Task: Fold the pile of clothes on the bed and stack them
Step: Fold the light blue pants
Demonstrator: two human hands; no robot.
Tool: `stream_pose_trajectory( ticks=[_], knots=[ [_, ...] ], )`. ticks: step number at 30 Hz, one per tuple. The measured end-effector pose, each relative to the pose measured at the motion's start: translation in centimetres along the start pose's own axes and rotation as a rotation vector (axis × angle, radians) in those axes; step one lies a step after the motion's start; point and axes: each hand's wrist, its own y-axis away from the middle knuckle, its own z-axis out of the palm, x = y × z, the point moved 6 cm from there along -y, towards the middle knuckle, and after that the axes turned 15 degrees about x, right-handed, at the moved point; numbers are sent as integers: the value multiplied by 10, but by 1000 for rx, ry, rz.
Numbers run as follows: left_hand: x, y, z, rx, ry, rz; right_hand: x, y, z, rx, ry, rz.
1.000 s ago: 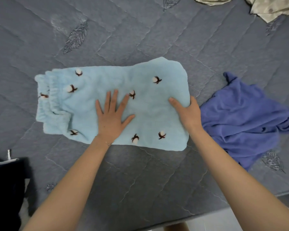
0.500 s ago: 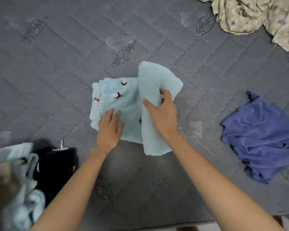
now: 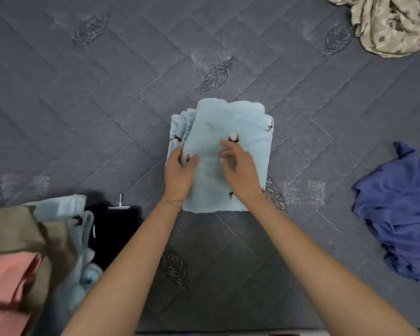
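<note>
Nearest you, below and well to the left of your left fingers [image 3: 180,154], sits the stack [image 3: 22,238] of finished pieces: an olive piece on top, pink under it, pale blue at its side. A black garment [image 3: 112,229] lies just beside it. It is blurred, so you cannot count the layers.

Your left hand [image 3: 178,173] pinches the left edge of the light blue garment [image 3: 228,122], thumb on top and fingertips tucked round the fold. Your right hand [image 3: 243,178] rests on the top layer; its fingers [image 3: 228,144] are loosely bent and released, with no cloth gathered between them as far as the blur shows.

Under both sets of fingers the light blue garment lies on the bed [image 3: 83,117] as a compact rectangle. The waistband layers peek out just left of your left fingertips.

This piece looks folded, or nearly so. It wants at most a smoothing and then a carry to the stack.

Well to the right of your right fingers a purple-blue garment [image 3: 403,214] lies crumpled. Far beyond them, toward the right corner, a beige patterned cloth [image 3: 393,23] is heaped. Both are unfolded, so by my reading at least two pieces are left, and the task is well along.
</note>
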Motion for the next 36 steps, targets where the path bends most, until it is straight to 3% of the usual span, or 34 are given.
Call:
stream_pose_trajectory(
  ticks=[2,4,7,10,14,22,27,31,34,36],
  knots=[
    [10,-11,-13,120,50,51,6,-7,-7,86,164,-115],
    [13,-23,-28,211,35,119,13,-11,-10,91,280,-95],
    [-6,-37,-36,218,-94,122,29,-19,-13,34,374,13],
    [-26,-45,-27,110,-208,91,53,-23,-12,-6,108,302],
    [-47,-39,-9,-59,-28,-169,74,-26,-6,0,-281,611],
    [-40,-43,-19,-110,30,-305,67,-13,-16,-14,-535,655],
    [0,-41,-7,-281,-173,-98,65,32,-42,43,-645,710],
    [33,-30,17,-470,-384,121,81,94,-47,45,-654,908],
    [45,-20,36,-543,-601,423,91,135,-39,-47,-618,1090],
    [40,-14,44,-491,-749,618,95,147,-38,-56,-528,1120]
  ],
)
